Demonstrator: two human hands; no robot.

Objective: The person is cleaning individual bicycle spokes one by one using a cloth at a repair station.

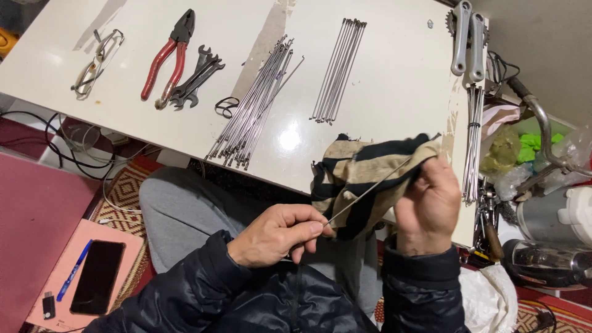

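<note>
L hand (276, 234) pinches the near end of a thin metal spoke (369, 192) btwn thumb & forefinger; R hand (430, 206) wraps a striped rag (357, 179) closed around its far end, at 2 o'clock from L. Spoke sits just over the white table (394, 74) edge. Prob. light, stiff but springy, maybe slick; best held near the ends. Loose spoke bundle (256, 105) at 12.

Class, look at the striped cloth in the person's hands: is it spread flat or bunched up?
Bunched up. The striped cloth is crumpled in the right hand, wrapped around a thin metal spoke whose end the left hand pinches.
</note>
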